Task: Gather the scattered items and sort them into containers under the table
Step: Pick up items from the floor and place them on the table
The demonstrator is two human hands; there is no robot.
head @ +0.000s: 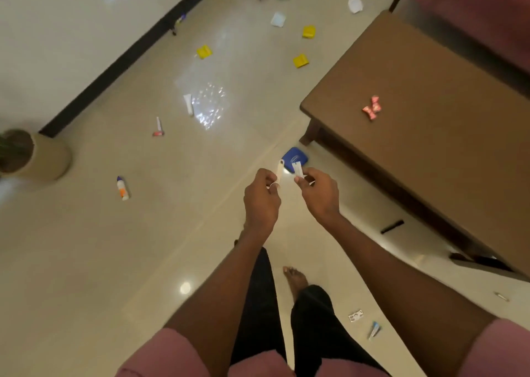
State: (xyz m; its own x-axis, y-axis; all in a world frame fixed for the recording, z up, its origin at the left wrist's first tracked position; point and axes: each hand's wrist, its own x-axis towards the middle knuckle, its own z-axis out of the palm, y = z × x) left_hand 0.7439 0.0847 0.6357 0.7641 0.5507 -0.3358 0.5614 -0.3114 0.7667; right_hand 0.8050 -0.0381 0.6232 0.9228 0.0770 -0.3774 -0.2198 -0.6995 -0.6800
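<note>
Both hands are up in front of the body with fingers curled in: the left hand (261, 196) pinches a slim pale tube (279, 171) between thumb and fingertips, its cap end pointing to about twelve o'clock, and the right hand (315, 194) pinches a small white sachet (297, 168) the same way, the two items close but apart. Neither hand has a finger free, so a sound course, as I judge it, is to carry these two to the containers before reaching for more, keeping like with like so the sorting is half done on arrival. No container shows under the brown table (430, 147), which lies at about two o'clock of the hands; its underside is hidden from here. Just beyond the hands at twelve o'clock a blue pouch (292, 157) lies on the floor by the table leg. Farther out, a glue bottle (122, 188) rests at nine o'clock, a white tube (188, 104) at eleven, and yellow packets (300, 60) at twelve to one. A red wrapped sweet (372, 108) sits on the tabletop.
</note>
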